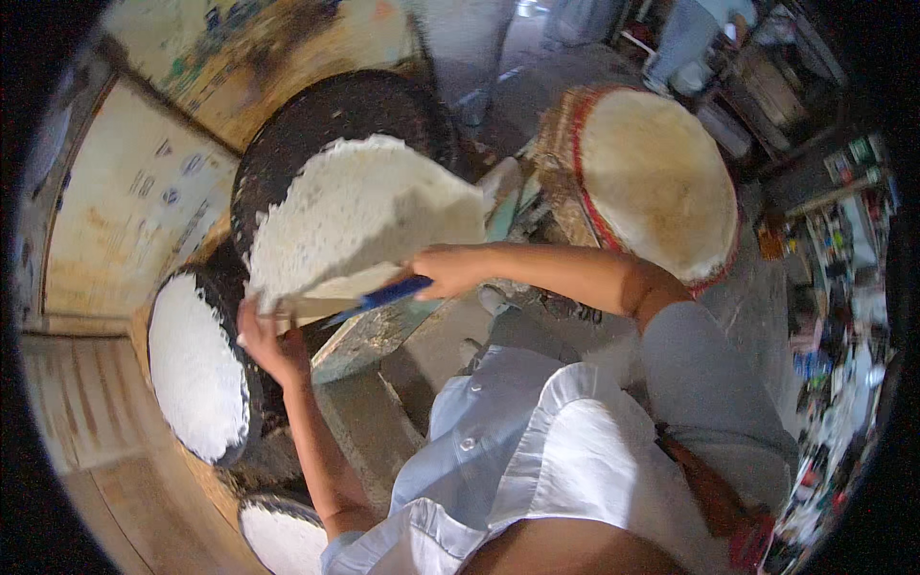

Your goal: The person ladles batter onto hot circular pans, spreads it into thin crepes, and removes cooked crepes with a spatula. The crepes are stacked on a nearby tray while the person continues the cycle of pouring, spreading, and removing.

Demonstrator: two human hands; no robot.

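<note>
A large thin white flatbread [374,194] is partly lifted and folded at its near side, over a round black griddle [338,108]. My left hand [277,341] grips the flatbread's near left edge. In my right hand [453,269] is a blue-handled tool [395,291], its thin blade slanting down toward my left hand. Blur hides the blade's exact shape. The right fingers are close to the bread's folded near side; whether they touch it I cannot tell.
Two more round pans, left [198,366] and lower left [284,535], hold white rounds. At the right stands a round woven stand [564,154] with a red rim and a pale round top [658,187]. A printed panel [136,194] borders the left. Clutter [837,345] lines the far right.
</note>
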